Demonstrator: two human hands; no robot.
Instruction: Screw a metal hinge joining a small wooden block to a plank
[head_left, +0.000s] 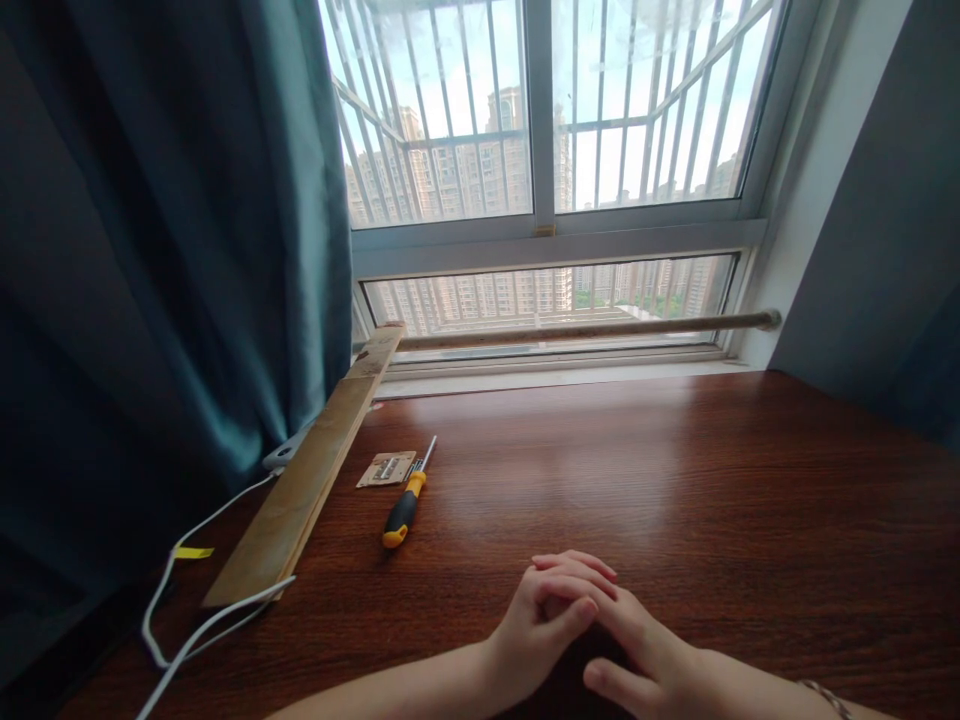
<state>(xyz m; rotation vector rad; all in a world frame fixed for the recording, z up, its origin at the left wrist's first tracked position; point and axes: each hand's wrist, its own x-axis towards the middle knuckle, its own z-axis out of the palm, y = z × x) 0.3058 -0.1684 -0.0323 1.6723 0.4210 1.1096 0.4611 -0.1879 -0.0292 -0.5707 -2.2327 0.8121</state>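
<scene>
My left hand [521, 635] and my right hand [649, 650] are loosely clasped over the near part of the wooden table, their fingers overlapping. Both are closed on each other's fingers, with no object visible in them. The thumbs stay apart. Nearest to them, up and to the left, lies a screwdriver [403, 513] with a black and yellow handle and a metal shaft pointing at the window. Its shaft touches or overlaps the edge of a small brown card or packet [386, 468] with dark printed marks. A patterned band [825, 697] circles my right wrist.
A long wooden board [311, 470] slopes along the table's left side, its far end by a horizontal rail [585, 332]. White cable [217, 610] loops near its close end, beside a yellow tag [193, 552]. Dark blue curtain [172, 250] hangs left; a barred window [540, 230] stands behind the table [712, 480].
</scene>
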